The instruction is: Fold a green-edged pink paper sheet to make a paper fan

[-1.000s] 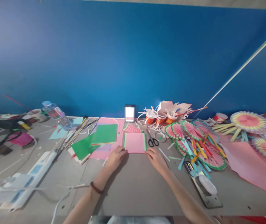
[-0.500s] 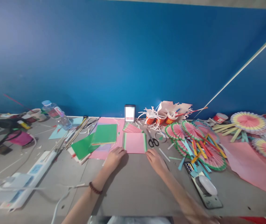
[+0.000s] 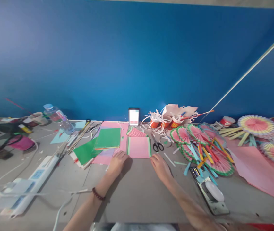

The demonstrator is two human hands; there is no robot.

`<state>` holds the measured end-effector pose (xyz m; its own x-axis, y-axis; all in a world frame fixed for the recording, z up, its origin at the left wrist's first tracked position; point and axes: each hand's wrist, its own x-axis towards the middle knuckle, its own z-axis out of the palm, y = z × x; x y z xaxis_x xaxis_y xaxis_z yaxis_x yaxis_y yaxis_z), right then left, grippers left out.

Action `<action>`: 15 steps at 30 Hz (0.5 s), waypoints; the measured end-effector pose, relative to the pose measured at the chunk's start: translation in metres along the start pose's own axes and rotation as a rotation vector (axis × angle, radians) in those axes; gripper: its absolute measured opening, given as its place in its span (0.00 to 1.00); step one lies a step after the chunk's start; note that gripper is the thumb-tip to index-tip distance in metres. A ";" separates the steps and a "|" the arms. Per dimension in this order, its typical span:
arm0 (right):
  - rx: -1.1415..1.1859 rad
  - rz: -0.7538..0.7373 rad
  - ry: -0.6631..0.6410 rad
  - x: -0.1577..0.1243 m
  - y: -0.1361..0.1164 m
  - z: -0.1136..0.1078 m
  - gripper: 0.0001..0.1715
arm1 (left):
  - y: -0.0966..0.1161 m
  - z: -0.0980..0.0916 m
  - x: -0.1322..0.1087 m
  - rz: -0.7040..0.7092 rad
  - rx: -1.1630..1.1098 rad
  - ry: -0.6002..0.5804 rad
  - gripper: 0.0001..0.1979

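Observation:
A pink sheet of paper (image 3: 139, 148) with green strips along its left and right sides lies flat before me. At its near left corner is my left hand (image 3: 119, 161), fingers bent together and fingertips against the edge. The near right corner is pinched by my right hand (image 3: 159, 163), its thumb side partly hidden. Just beyond the sheet lies a pleated pink-and-green striped paper piece (image 3: 137, 132). Black-handled scissors (image 3: 158, 147) rest to the right of the sheet. Left of it, green paper (image 3: 108, 138) is stacked over larger pink paper (image 3: 124, 141).
Finished paper fans (image 3: 220, 165) pile up at right, near a phone (image 3: 210, 195) with a white mouse-shaped object on it. Cups (image 3: 176, 121) of paper strips stand by the blue wall. A power strip (image 3: 34, 184), bottle (image 3: 58, 115) and thin sticks (image 3: 81, 136) are at left.
My left hand's fingertips have shifted very slightly left at the sheet's corner. The paper and my right hand look almost unchanged.

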<state>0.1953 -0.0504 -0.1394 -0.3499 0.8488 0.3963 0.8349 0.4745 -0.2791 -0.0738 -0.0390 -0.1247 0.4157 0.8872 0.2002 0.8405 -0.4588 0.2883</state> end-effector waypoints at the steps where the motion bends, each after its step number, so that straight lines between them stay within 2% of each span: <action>1: -0.002 0.002 -0.001 0.000 0.000 0.000 0.17 | -0.001 0.001 0.000 0.002 -0.001 0.005 0.15; 5: -0.081 0.001 -0.027 0.000 -0.002 0.002 0.15 | 0.003 0.000 -0.002 0.046 0.064 -0.015 0.15; 10: -0.224 0.007 -0.073 -0.002 -0.013 -0.001 0.18 | 0.025 0.001 -0.009 0.052 0.318 -0.042 0.11; 15: -0.403 0.028 -0.143 -0.009 -0.030 -0.003 0.24 | 0.043 0.015 -0.020 0.000 0.454 -0.005 0.17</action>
<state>0.1747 -0.0729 -0.1316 -0.3561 0.8974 0.2605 0.9344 0.3455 0.0872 -0.0403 -0.0757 -0.1305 0.4165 0.8878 0.1958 0.9073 -0.3922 -0.1519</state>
